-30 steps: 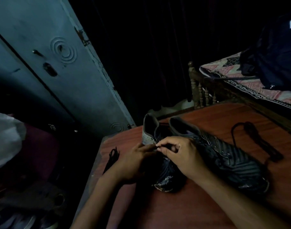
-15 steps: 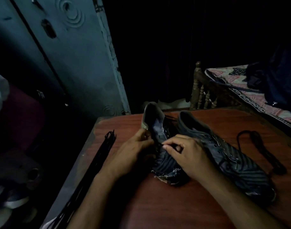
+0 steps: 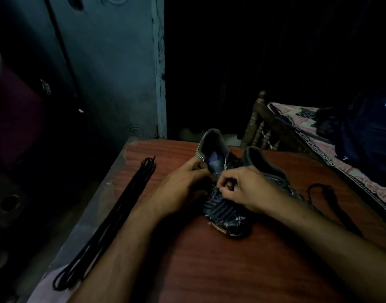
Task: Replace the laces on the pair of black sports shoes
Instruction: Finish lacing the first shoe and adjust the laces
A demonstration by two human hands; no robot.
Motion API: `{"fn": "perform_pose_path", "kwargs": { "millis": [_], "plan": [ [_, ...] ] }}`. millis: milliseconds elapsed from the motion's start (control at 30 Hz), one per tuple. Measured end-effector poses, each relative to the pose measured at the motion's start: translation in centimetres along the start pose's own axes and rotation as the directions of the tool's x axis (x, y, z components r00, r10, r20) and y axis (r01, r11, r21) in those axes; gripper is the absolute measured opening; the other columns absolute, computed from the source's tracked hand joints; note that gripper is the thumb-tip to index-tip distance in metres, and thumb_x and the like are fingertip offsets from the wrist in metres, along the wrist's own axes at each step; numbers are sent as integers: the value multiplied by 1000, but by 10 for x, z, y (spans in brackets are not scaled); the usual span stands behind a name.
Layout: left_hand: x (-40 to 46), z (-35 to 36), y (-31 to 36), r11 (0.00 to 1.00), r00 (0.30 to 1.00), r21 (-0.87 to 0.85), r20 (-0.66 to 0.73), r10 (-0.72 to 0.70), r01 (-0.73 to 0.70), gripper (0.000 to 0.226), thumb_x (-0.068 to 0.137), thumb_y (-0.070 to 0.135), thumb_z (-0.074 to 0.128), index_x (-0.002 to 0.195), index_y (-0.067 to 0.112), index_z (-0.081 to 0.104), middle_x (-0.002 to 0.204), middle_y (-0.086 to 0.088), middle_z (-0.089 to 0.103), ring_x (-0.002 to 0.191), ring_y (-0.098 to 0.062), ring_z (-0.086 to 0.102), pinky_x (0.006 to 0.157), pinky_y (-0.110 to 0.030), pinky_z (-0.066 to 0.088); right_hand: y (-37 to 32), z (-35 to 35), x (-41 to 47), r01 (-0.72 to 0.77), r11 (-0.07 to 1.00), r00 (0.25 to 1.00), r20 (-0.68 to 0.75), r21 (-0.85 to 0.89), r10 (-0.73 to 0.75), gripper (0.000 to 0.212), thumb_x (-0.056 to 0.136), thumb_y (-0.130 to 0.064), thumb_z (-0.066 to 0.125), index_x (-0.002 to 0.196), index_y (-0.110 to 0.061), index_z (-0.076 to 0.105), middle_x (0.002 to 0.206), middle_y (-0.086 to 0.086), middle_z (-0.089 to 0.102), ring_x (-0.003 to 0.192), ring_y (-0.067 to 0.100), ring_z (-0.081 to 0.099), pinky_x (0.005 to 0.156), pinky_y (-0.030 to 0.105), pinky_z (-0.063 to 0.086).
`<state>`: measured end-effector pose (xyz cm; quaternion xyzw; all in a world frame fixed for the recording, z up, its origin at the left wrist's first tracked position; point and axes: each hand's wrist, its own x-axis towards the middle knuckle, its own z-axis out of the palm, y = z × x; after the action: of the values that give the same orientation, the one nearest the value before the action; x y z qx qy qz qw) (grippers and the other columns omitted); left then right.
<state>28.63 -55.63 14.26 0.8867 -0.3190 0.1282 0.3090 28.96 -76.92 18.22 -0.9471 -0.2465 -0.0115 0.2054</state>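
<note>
Both hands sit higher on the shoe (image 3: 220, 206) than before, left hand (image 3: 183, 189) gripping its collar, right hand (image 3: 246, 189) pinching at the eyelets.

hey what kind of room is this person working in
Most likely a bedroom at home. A bed with a patterned cover and carved wooden rail stands just behind the wooden table, and a painted metal cupboard stands to the left. The room is dim.
</note>
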Motion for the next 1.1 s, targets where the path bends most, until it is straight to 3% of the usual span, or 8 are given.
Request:
{"fn": "perform_pose_path", "kwargs": {
  "millis": [200, 367, 533, 700, 767, 833, 933, 1100],
  "plan": [
    [0, 0, 1, 1000, 1000, 15, -21, 3, -3, 34, 86, 18, 79, 118, 22, 68, 116, 18, 39, 93, -2, 50, 80, -40, 57, 0, -6, 8, -9, 1000, 999, 41, -23, 10, 8, 87, -24, 73, 79, -29, 72, 68, -9, 67, 62, 1, 60, 57, 19, 44],
    [-1, 0, 1, 1000, 1000, 4, -30, 5, -5, 34, 86, 18, 79, 117, 20, 68, 116, 18, 40, 96, -1, 52, 83, -38, 57, 9, -9, 9, 56, 998, 981, 184, 21, -59, 11, 94, -31, 67, 85, -35, 66, 72, -19, 65, 55, 15, 66, 54, 39, 57],
    [-3, 2, 0, 995, 993, -93, -106, -53, 43, 49, 81, 11, 85, 121, 26, 59, 122, 17, 39, 102, -5, 61, 82, -28, 60, 13, -4, 9, 135, 991, 976, 169, 20, -136, 8, 97, -29, 64, 90, -33, 63, 76, -13, 61, 61, 2, 53, 58, 18, 40],
    [-5, 2, -1, 968, 976, -223, -154, -154, 117, 42, 77, 8, 89, 105, 23, 61, 114, 8, 49, 100, -4, 63, 81, -5, 47, 16, 11, 7, 63, 982, 992, 97, 177, -81, 10, 97, -25, 65, 88, -31, 64, 78, -8, 64, 67, 16, 60, 63, 32, 46],
    [-6, 0, 0, 976, 980, -184, -136, -145, 119, 32, 79, 10, 88, 105, 14, 70, 106, 8, 57, 99, 4, 60, 81, -2, 43, 15, 15, 7, 47, 981, 996, 72, 188, -61, 9, 96, -25, 66, 87, -29, 64, 78, -6, 65, 68, 18, 61, 65, 35, 48],
    [-7, -2, 0, 984, 984, -142, -126, -126, 107, 29, 78, 13, 88, 103, 14, 74, 101, 11, 62, 99, 8, 59, 81, -1, 40, 15, 17, 9, 48, 983, 997, 54, 178, -59, 10, 95, -24, 66, 85, -26, 64, 76, -6, 64, 60, 2, 54, 62, 26, 44],
    [-6, 0, -4, 984, 983, -141, -130, -128, 110, 26, 78, 18, 89, 100, 18, 76, 101, 9, 66, 100, 0, 62, 84, -2, 40, 12, 20, 8, 20, 979, 999, 39, 202, -28, 13, 95, -23, 67, 83, -24, 64, 74, -7, 63, 61, -5, 52, 61, 17, 39],
    [-5, 1, -3, 973, 977, -194, -144, -155, 126, 24, 77, 19, 89, 97, 19, 75, 100, 7, 67, 98, 1, 63, 84, -4, 41, 21, 25, 6, -65, 924, 996, 76, 376, 39, 10, 94, -24, 70, 86, -28, 65, 79, -2, 66, 67, -1, 54, 68, 23, 43]
  ]
}}
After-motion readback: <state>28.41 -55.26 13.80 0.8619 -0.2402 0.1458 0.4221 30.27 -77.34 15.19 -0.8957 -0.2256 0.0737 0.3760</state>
